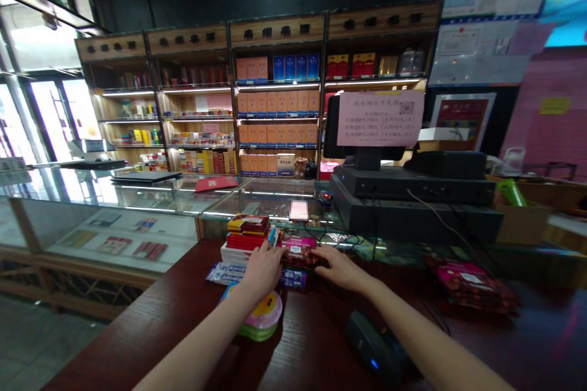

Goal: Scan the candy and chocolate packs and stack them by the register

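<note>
Both my hands reach forward over a dark wooden counter (151, 324). My left hand (263, 269) lies with fingers stretched out against the left end of a red wrapped packet (298, 250). My right hand (337, 267) rests on the packet's right end, fingers extended and flat. A stack of red and white boxes (245, 235) stands just left of the packet. Under the packet lies a blue and purple flat pack (229, 273). A round yellow and green object (263, 314) sits beneath my left wrist.
A black cash register with a monitor and a pink notice (380, 119) stands at the right. A dark scanner (376, 348) lies by my right forearm. Pink packets (472, 284) lie far right. Glass display cases (114, 208) and stocked shelves (275, 110) are behind.
</note>
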The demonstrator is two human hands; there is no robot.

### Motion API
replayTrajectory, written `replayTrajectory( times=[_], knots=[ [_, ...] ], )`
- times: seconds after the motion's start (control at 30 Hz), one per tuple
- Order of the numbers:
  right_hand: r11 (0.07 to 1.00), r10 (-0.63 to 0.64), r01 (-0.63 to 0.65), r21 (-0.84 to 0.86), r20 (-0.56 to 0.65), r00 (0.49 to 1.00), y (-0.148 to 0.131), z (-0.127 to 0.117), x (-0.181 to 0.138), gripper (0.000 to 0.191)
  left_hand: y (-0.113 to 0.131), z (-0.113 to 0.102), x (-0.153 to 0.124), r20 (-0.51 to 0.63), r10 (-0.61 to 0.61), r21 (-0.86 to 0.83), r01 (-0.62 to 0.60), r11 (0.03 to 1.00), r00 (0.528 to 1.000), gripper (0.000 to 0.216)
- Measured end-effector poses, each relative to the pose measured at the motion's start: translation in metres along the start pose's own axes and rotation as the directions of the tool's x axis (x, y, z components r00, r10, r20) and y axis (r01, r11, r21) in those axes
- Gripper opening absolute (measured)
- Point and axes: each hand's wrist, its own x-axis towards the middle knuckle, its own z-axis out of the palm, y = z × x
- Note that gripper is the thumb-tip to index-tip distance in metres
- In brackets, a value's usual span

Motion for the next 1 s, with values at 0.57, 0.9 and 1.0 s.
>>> replayTrajectory(
  times=[0.57, 0.9, 1.0],
  knots=[
    [0.995, 0.043, -0.035, 0.098, -0.084, 0.996, 0.011, -0.005, -0.019, 0.06, 0.007, 0.0, 0.011, 0.076, -0.064, -0.02, 0.066, 0.998, 0.995, 0.064],
    [0.99, 0.053, -0.036, 0.134, -0.127, 0.991, 0.002, -0.005, -0.021, 0.047, 0.012, -0.001, 0.011, 0.047, -0.04, -0.061, 0.043, 0.997, 0.998, 0.037],
    [0.984, 0.039, -0.005, 0.178, -0.189, 0.981, -0.001, -0.012, -0.027, 0.04, 0.015, 0.0, 0.013, 0.023, -0.023, -0.1, 0.025, 0.995, 0.999, 0.037]
  ],
)
